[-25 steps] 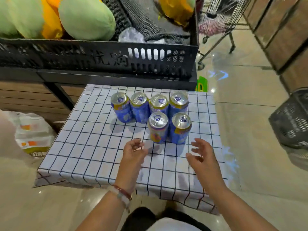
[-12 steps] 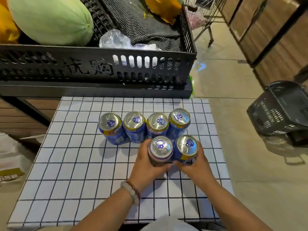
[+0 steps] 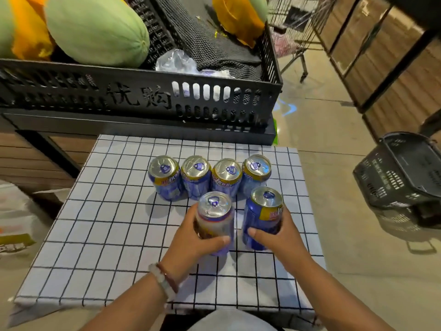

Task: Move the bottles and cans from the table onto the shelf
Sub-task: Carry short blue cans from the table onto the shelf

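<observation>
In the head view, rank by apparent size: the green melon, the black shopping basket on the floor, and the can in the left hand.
1. Green melon, largest.
2. Black shopping basket, though it sits farther off, so true size is unsure.
3. Can held by the left hand, smallest.

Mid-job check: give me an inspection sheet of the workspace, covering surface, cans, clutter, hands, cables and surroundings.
Surface: white black-gridded tablecloth covering the table.
Job's things: four blue metal drink cans upright in a back row; two front cans, the left-held can and the right-held can, both gripped.
Clutter: nothing seen on the cloth.
Hands: left hand grips the left-held can; right hand grips the right-held can.
Cables: nothing seen.
Surroundings: black slotted plastic crate with pale green melons behind; black shopping basket on the floor to the right.
</observation>
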